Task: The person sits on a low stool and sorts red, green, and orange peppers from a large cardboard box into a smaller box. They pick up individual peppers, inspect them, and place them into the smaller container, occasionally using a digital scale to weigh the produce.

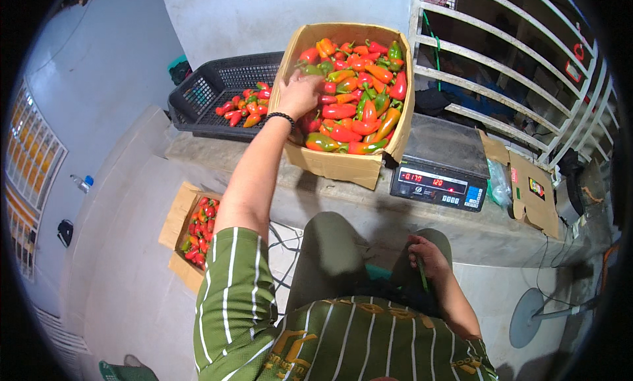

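My left hand [300, 96], with a black beaded bracelet at the wrist, reaches over the left side of an open cardboard box [333, 168]. Its fingertips are closed at a slightly blurred green pepper [310, 70]; part of the grip is hidden. Red, orange and green peppers [344, 111] fill the box, which sits tilted toward me. Down by my right knee, my right hand [428, 254] is closed around a thin green stick-like thing [422, 275], its exact kind unclear. Left of the box, a black plastic crate [182, 109] holds a smaller heap of peppers [248, 105].
A digital scale [440, 176] with a lit red display stands right of the box on the concrete ledge [316, 190]. Flattened cardboard [527, 190] lies beyond it, below a white metal grille [498, 55]. Another box [177, 216] of red peppers is on the floor at left. Cables [285, 242] run near my legs.
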`<state>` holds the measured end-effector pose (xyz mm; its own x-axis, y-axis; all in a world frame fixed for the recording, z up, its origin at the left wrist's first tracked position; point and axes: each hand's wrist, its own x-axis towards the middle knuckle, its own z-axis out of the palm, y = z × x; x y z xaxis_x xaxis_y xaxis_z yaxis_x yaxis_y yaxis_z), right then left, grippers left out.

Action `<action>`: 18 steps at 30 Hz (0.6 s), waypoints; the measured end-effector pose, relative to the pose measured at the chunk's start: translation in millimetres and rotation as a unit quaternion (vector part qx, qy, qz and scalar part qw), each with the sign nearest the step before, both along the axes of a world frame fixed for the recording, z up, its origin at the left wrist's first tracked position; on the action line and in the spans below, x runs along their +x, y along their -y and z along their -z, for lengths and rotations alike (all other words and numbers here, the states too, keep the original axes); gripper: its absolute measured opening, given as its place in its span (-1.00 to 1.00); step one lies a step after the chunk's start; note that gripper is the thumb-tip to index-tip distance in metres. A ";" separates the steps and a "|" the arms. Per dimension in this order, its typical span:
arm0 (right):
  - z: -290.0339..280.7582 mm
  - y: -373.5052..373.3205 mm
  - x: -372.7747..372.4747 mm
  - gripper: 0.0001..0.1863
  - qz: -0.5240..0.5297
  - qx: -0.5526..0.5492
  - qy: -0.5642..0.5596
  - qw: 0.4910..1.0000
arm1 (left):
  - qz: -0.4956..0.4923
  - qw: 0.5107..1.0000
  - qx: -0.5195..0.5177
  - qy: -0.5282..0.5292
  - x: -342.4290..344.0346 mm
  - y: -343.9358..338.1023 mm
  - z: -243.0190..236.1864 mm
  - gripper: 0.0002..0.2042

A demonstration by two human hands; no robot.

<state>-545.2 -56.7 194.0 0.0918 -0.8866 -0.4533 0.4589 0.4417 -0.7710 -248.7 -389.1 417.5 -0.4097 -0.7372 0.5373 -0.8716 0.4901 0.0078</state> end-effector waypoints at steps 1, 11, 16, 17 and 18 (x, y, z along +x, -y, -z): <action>-4.3 1.4 1.1 -0.54 -0.002 -0.003 -0.009 1.000 | -0.012 1.000 -0.002 -0.004 -8.5 0.4 0.2 -0.62; -46.3 -4.7 14.8 -0.44 -0.027 -0.068 -0.101 0.992 | 0.187 0.830 0.248 -0.464 -22.6 9.0 -12.6 -0.69; -80.9 7.9 19.5 -0.42 -0.076 -0.145 -0.148 0.975 | 0.422 0.308 0.511 -0.683 -12.7 -48.5 -10.0 -0.70; -88.1 12.5 21.7 -0.42 -0.079 -0.142 -0.167 0.972 | 0.421 0.274 0.523 -0.689 -13.5 -62.6 -9.9 -0.65; -95.2 17.7 24.8 -0.42 -0.082 -0.139 -0.186 0.969 | 0.449 0.259 0.544 -0.660 -13.2 -72.7 -6.6 -0.62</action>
